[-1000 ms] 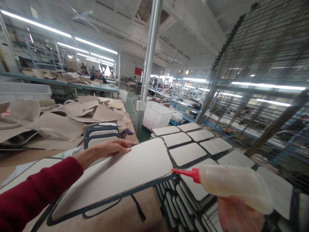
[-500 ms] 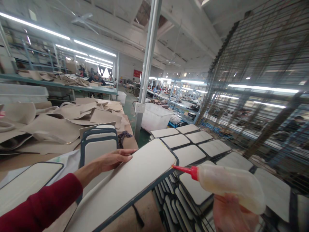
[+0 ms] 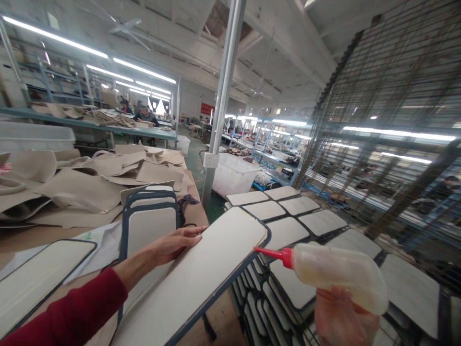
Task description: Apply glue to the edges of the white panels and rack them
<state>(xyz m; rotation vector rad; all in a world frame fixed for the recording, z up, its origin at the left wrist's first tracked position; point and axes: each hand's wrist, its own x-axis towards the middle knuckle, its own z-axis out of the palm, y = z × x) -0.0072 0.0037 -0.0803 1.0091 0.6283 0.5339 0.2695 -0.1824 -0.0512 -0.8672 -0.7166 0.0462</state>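
Note:
A long off-white panel (image 3: 201,264) with a dark blue-grey border and rounded corners lies slantwise in front of me. My left hand (image 3: 176,245) holds it by its left edge, fingers over the rim and the thumb hidden. In my right hand (image 3: 342,312) is a translucent squeeze bottle (image 3: 338,274), tipped sideways, partly filled with a yellowish liquid. Its red nozzle (image 3: 277,254) points left, the tip at the panel's right border near the far corner. A thin yellowish line shows along the panel's far edge.
Bordered panels (image 3: 153,230) stand stacked behind my left hand, and another panel (image 3: 43,278) lies at left. Rows of similar panels (image 3: 288,230) cover a rack at right. Beige cut pieces (image 3: 86,187) are heaped on the table. A metal post (image 3: 219,96) and a white bin (image 3: 234,173) stand beyond.
The bottle's nozzle tip has slid a short way along the panel's right border, away from the far corner and towards me. My left hand keeps its hold; the view has shifted slightly.

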